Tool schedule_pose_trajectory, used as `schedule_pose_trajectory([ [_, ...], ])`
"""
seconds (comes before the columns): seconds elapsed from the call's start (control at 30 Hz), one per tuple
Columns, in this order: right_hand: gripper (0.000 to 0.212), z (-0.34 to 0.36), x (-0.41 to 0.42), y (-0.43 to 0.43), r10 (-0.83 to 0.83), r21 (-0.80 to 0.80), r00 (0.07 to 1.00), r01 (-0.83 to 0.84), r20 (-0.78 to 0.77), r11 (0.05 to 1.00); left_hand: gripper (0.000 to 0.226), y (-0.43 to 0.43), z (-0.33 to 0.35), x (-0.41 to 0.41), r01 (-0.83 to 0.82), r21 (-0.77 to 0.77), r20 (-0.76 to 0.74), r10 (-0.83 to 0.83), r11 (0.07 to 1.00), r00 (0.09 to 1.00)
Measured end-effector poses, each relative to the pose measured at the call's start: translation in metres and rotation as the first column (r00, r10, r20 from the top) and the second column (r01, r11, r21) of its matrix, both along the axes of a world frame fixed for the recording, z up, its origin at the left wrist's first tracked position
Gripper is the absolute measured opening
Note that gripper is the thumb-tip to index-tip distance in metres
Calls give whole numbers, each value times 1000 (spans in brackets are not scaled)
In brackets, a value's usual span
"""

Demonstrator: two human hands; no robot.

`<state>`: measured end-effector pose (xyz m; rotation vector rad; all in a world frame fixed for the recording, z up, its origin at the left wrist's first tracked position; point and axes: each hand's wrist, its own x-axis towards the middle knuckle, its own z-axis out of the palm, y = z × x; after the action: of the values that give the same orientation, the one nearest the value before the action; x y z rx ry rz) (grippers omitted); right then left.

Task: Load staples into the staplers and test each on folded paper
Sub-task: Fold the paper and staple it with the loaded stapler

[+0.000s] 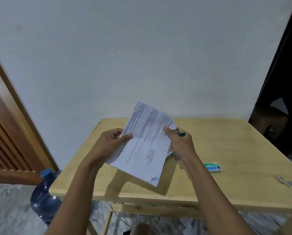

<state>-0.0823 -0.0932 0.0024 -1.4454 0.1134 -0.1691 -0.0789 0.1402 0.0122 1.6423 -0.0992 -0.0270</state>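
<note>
Above the middle of the wooden table [226, 150], both hands hold a folded printed paper [142, 145] tilted in the air. At centre left, the left hand [111, 141] pinches the paper's left edge, thumb on top and fingers closed behind. At centre right, the right hand [181, 143] is clenched around a stapler [179, 133], green and metal, mostly hidden, at the paper's right edge. Lower right lie a green staple box [212, 167] and loose staples [286, 181]. A blue water jug [43, 197] stands on the floor at lower left.
</note>
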Motion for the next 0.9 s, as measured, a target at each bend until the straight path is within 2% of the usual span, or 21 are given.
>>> schedule_pose_trajectory([
  [0.1,22,4,2,-4,-71,-9,997,71,-11,997,17,-1,2,0,-29,-75,-14,28,997,1000],
  [0.2,17,1,3,-5,-99,27,995,99,-8,995,20,1,0,-2,-36,-87,-9,35,996,999],
  [0.3,19,-7,-2,0,-1,77,1000,3,-22,997,20,1,-4,0,-62,-155,9,65,986,998],
  [0.37,21,-12,-11,4,114,30,992,-113,-46,993,21,1,-5,-1,-99,-181,19,104,979,994],
  [0.43,12,-17,-19,8,182,-13,982,-183,-46,983,23,0,-6,-3,-119,-183,20,125,976,992],
  [0.5,11,-21,-22,11,141,0,989,-141,-40,990,26,2,-10,-7,-102,-222,-31,97,970,995],
  [0.6,12,-26,-18,12,26,18,998,-25,-52,1000,34,1,-25,-22,-37,-403,-171,-35,914,985],
  [0.7,14,-29,-14,14,-11,-26,998,9,-70,1000,33,-17,-47,-36,-42,-437,-237,-71,899,969],
  [0.83,15,-29,-15,20,35,-55,998,-38,-51,998,44,-44,-59,-41,-48,-408,-159,-19,912,987],
  [0.9,20,-31,-17,20,92,-77,993,-98,-80,992,41,-47,-58,-39,-73,-377,-101,37,923,994],
])
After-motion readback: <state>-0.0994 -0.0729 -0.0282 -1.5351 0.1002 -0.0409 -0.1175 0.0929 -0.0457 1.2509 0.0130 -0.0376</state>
